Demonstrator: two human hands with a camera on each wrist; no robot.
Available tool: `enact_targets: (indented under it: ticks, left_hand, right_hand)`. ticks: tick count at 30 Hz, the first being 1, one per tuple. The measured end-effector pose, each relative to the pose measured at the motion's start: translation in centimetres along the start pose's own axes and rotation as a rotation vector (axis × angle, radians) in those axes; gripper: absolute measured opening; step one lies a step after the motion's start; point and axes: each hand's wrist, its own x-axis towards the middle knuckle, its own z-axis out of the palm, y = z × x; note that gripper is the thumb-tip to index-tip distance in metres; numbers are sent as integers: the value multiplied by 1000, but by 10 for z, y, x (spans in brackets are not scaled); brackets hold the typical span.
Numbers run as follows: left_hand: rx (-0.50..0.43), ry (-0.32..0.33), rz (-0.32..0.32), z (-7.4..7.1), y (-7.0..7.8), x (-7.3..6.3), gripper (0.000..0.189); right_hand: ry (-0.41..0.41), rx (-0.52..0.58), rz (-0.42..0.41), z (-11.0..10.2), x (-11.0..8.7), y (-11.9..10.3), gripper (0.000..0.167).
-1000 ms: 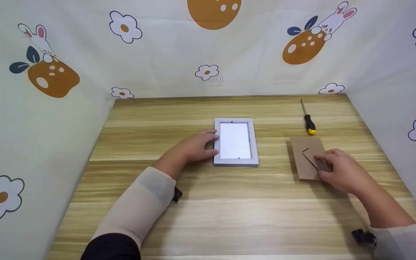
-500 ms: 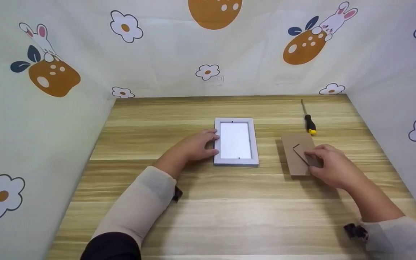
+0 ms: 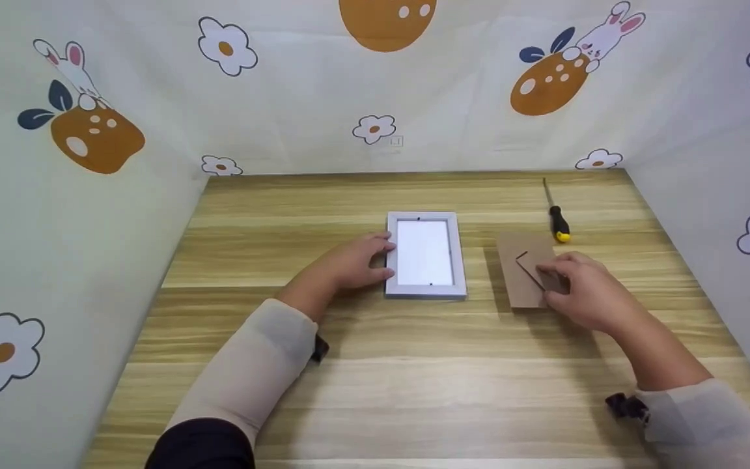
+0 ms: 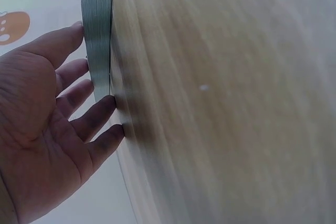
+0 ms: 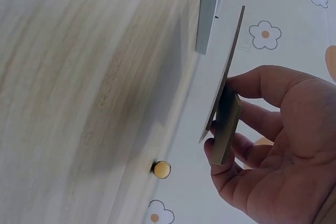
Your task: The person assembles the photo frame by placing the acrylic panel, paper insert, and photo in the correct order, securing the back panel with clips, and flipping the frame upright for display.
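Pinch grip: our right hand holds a brown board by its raised flap; our left hand, fingers apart, touches a frame's left edge. On the wood-grain table we see the frame flat, pale grey around a white panel. We note the board thin, rectangular, marked by an angled dark line, clear of the table, right of the frame. Beyond lies a screwdriver, its black handle tipped yellow.
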Motion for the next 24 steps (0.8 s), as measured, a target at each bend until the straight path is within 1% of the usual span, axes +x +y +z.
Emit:
enact_targets:
  ticks: [7, 17, 24]
  left_hand:
    - [2, -3, -3, -1, 0, -1, 68]
    - [-9, -9, -3, 0, 1, -1, 68]
    - [-7, 2, -1, -1, 2, -2, 67]
  right_hand:
    - [13, 15, -15, 3, 10, -10, 53]
    - [42, 53, -25, 12, 20, -17, 52]
    - [51, 77, -28, 19, 30, -26, 52]
